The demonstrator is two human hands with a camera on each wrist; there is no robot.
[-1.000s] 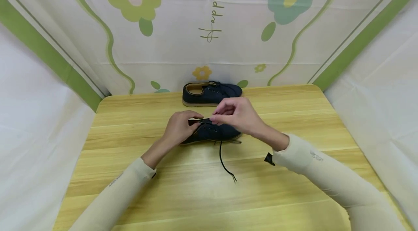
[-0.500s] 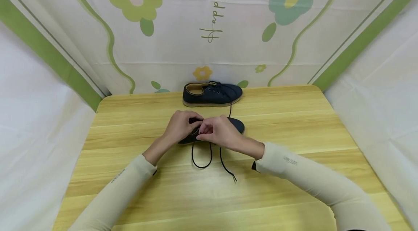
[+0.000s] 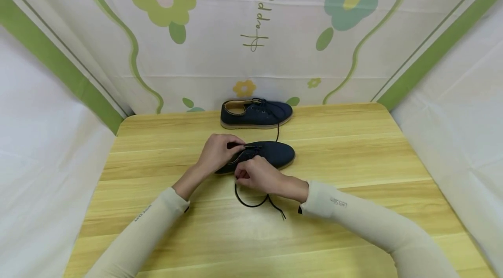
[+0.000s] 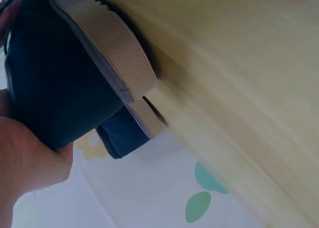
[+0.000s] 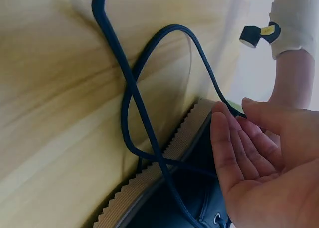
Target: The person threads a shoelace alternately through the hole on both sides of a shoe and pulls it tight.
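Observation:
A dark navy lace-up shoe (image 3: 280, 153) stands on the wooden table, toe to the right. My left hand (image 3: 214, 153) holds its opening from the heel side, thumb and fingers at the upper edge. In the left wrist view, that hand (image 4: 30, 160) is against the shoe's heel (image 4: 60, 83). My right hand (image 3: 259, 175) is at the shoe's near side, pinching a black shoelace (image 3: 248, 205). The right wrist view shows the lace (image 5: 128, 113) looping and crossing itself before it reaches the thumb and fingers of the right hand (image 5: 254, 155).
A matching shoe (image 3: 257, 115) stands behind, near the table's back edge. One lace end (image 3: 277, 135) runs between the two shoes. Another loose end (image 3: 277, 209) lies on the table (image 3: 220, 234) in front. White printed cloth (image 3: 212, 42) rises behind and at the sides.
The right hand has moved from above the laces down and left to the near side of the shoe, drawing a lace along. The left hand has stayed at the shoe's opening.

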